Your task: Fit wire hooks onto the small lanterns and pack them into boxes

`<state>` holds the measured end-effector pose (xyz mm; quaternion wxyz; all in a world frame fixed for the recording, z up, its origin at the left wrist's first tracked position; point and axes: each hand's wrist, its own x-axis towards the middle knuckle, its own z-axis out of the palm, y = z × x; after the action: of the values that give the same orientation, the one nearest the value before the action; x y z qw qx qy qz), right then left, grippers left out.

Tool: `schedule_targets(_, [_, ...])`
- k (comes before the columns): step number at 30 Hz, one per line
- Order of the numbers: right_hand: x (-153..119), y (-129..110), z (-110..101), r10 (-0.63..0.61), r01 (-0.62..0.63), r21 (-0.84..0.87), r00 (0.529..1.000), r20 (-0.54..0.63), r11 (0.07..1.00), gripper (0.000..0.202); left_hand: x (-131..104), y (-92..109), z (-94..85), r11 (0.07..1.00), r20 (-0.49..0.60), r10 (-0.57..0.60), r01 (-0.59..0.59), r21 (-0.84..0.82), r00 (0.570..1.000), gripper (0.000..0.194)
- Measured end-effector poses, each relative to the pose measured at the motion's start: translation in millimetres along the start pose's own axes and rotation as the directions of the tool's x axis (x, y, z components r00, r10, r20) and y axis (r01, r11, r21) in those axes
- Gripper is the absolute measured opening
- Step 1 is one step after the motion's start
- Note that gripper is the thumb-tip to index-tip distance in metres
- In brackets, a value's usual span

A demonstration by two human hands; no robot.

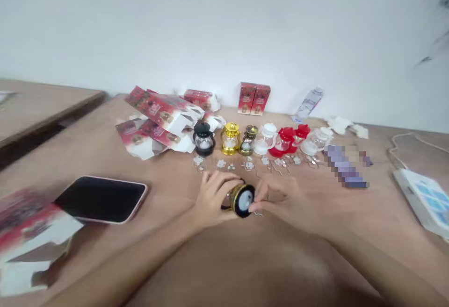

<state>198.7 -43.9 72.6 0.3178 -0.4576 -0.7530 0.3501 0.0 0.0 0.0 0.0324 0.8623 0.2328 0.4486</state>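
Observation:
My left hand (pixel 214 197) is wrapped round a small bronze-coloured toy lantern (pixel 238 201), tipped so that its round base faces me. The base has a black rim and a pale disc in the middle. At the right edge of that base, the thumb and fingers of my right hand (pixel 280 199) are pinched together; whatever lies between them is too small to make out. Just beyond my hands stand several lanterns in a row, among them a black lantern (pixel 204 139), a gold lantern (pixel 230 139) and a red lantern (pixel 283 142). Small silvery parts (pixel 249 165) lie in front of that row.
Opened red boxes (pixel 157 110) are heaped at the back left, and two upright red boxes (pixel 254 98) lean on the wall. A phone (pixel 103 199) and another opened box (pixel 31 232) lie left. A bottle (pixel 308 103), banknotes (pixel 345 169) and a white box (pixel 424 199) are right.

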Motion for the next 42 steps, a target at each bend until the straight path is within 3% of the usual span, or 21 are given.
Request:
schedule_targets(3, [-7,11,-6,0.051,-0.057,-0.148,0.998,-0.049,0.987,0.022,-4,-8,3.4,0.981,-0.07,-0.16,0.151,-0.121,0.985,0.046])
schedule_targets(5, [-12,17,-6,0.05,-0.051,-0.32,0.999,-0.011,0.946,0.019,-6,-13,5.1,0.947,-0.111,-0.269,0.242,-0.212,0.957,0.047])
schedule_targets(10, [-25,34,18,-0.055,0.147,-0.693,0.987,0.153,0.706,0.01,-5,-14,7.7,0.864,-0.187,-0.445,0.365,-0.347,0.876,0.052])
schedule_targets(14, [-31,52,40,-0.272,0.309,-0.83,0.942,0.199,0.464,0.012,-1,-8,10.7,0.704,-0.085,-0.591,0.462,-0.54,0.802,0.052])
schedule_targets(17, [-31,60,47,-0.357,0.327,-0.888,0.911,0.206,0.322,0.016,4,-5,11.8,0.554,0.01,-0.693,0.541,-0.632,0.721,0.053])
schedule_targets(20, [-30,63,44,-0.442,0.32,-0.908,0.879,0.179,0.269,0.019,9,-4,10.9,0.474,0.063,-0.754,0.608,-0.637,0.654,0.053])
schedule_targets(22, [-30,65,38,-0.52,0.353,-0.887,0.839,0.159,0.298,0.019,10,-5,10.7,0.455,0.051,-0.786,0.632,-0.627,0.616,0.053])
schedule_targets(24, [-30,67,31,-0.593,0.403,-0.822,0.799,0.101,0.403,0.017,9,-7,11.4,0.414,0.045,-0.814,0.633,-0.654,0.579,0.054])
schedule_targets(26, [-31,70,24,-0.586,0.421,-0.689,0.81,-0.005,0.589,0.018,8,-7,12.8,0.337,0.08,-0.832,0.616,-0.713,0.548,0.055])
schedule_targets(29, [-33,72,23,-0.405,0.292,-0.405,0.885,-0.228,0.866,0.015,8,-7,14.2,0.148,0.195,-0.853,0.583,-0.799,0.485,0.054])
schedule_targets(31, [-34,73,28,-0.258,0.199,-0.187,0.887,-0.382,0.962,0.008,10,-5,14.6,-0.005,0.296,-0.852,0.56,-0.829,0.431,0.052])
schedule_targets(33, [-32,74,35,-0.131,0.176,0.049,0.864,-0.486,0.983,0.004,12,-2,14.6,-0.122,0.38,-0.835,0.539,-0.833,0.398,0.049])
schedule_targets(35, [-29,75,40,0.001,0.161,0.27,0.859,-0.513,0.949,0.01,14,1,14.7,-0.185,0.43,-0.814,0.527,-0.829,0.391,0.048])
schedule_targets(38, [-23,75,43,0.18,0.107,0.506,0.856,-0.485,0.856,0.016,14,7,14.9,-0.245,0.486,-0.782,0.525,-0.815,0.39,0.049])
schedule_targets(42, [-19,70,42,0.316,0.058,0.674,0.852,-0.418,0.736,0.02,13,10,15.2,-0.281,0.529,-0.757,0.539,-0.794,0.384,0.049])
